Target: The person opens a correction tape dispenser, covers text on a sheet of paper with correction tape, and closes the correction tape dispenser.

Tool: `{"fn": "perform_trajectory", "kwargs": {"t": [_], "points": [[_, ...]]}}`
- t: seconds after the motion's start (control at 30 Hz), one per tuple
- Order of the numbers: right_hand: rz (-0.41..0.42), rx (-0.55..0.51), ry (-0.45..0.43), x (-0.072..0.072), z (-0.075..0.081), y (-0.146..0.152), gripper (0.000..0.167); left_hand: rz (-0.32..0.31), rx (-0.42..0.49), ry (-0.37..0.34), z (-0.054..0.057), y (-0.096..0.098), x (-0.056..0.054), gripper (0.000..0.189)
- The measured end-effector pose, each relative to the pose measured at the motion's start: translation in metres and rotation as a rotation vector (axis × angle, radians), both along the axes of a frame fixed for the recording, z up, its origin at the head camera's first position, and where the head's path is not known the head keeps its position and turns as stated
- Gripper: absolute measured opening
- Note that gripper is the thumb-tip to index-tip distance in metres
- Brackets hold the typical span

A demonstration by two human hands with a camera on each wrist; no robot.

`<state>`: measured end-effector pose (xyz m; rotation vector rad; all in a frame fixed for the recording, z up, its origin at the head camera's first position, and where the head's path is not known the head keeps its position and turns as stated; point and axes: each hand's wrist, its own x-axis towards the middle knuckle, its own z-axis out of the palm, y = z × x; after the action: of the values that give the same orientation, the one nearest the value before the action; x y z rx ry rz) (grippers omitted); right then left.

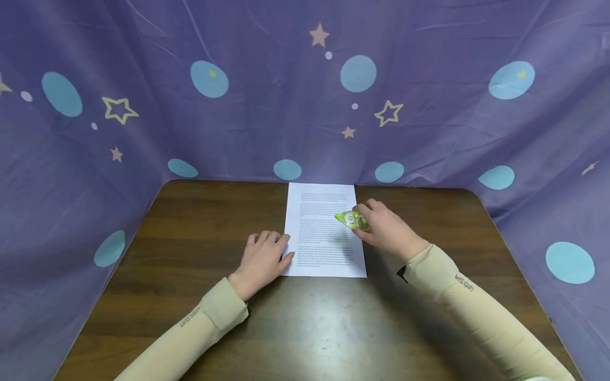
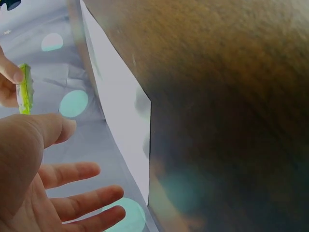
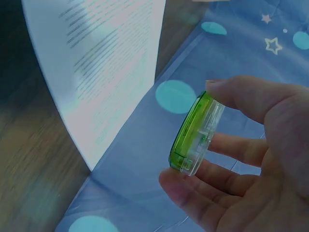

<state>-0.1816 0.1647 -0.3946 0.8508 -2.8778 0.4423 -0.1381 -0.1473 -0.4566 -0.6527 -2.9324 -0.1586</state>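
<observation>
A printed sheet of paper [image 1: 324, 248] lies on the wooden table against the back curtain. My right hand [image 1: 388, 227] holds a green and clear correction tape dispenser [image 1: 351, 219] above the sheet's right side, its bright tip pointing left. In the right wrist view, thumb and fingers pinch the dispenser [image 3: 193, 135] by its edges, away from the paper [image 3: 106, 72]. At the sheet's lower left edge is my left hand [image 1: 262, 259], fingers spread and thumb tip over the margin. The left wrist view shows that hand [image 2: 63, 169] with fingers extended and nothing in them.
The brown wooden table [image 1: 190, 238] has rounded back corners. A purple curtain [image 1: 267, 106] with stars and blue dots surrounds it at the back and both sides. Both forearms wear light sleeves [image 1: 224, 304], and the right arm casts a shadow on the table.
</observation>
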Motion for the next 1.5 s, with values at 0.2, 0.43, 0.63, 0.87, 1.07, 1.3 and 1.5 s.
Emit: {"fn": "perform_trajectory", "kwargs": {"t": [0.2, 0.43, 0.63, 0.87, 1.07, 1.3, 1.5], "points": [[0.024, 0.039, 0.025, 0.007, 0.005, -0.014, 0.054, 0.005, -0.007, -0.007, 0.002, 0.0, 0.002, 0.044], [0.046, 0.01, 0.025, 0.012, 0.008, -0.027, 0.05, 0.003, 0.002, 0.044, 0.0, 0.0, 0.004, 0.042], [0.075, -0.041, 0.012, 0.014, 0.005, -0.031, 0.043, 0.012, 0.013, 0.051, 0.001, 0.0, 0.005, 0.042], [0.085, -0.081, -0.048, 0.014, -0.001, -0.035, 0.043, 0.016, 0.007, 0.054, 0.0, 0.0, 0.007, 0.042], [0.12, -0.116, -0.126, 0.012, -0.002, -0.035, 0.046, 0.02, 0.003, 0.064, 0.001, -0.001, 0.005, 0.037], [0.206, -0.153, -0.166, 0.011, -0.01, -0.034, 0.047, 0.028, -0.004, 0.071, 0.001, -0.002, 0.007, 0.034], [0.249, -0.154, -0.113, 0.011, -0.014, -0.033, 0.032, 0.035, 0.011, 0.049, 0.002, -0.001, 0.007, 0.036]]}}
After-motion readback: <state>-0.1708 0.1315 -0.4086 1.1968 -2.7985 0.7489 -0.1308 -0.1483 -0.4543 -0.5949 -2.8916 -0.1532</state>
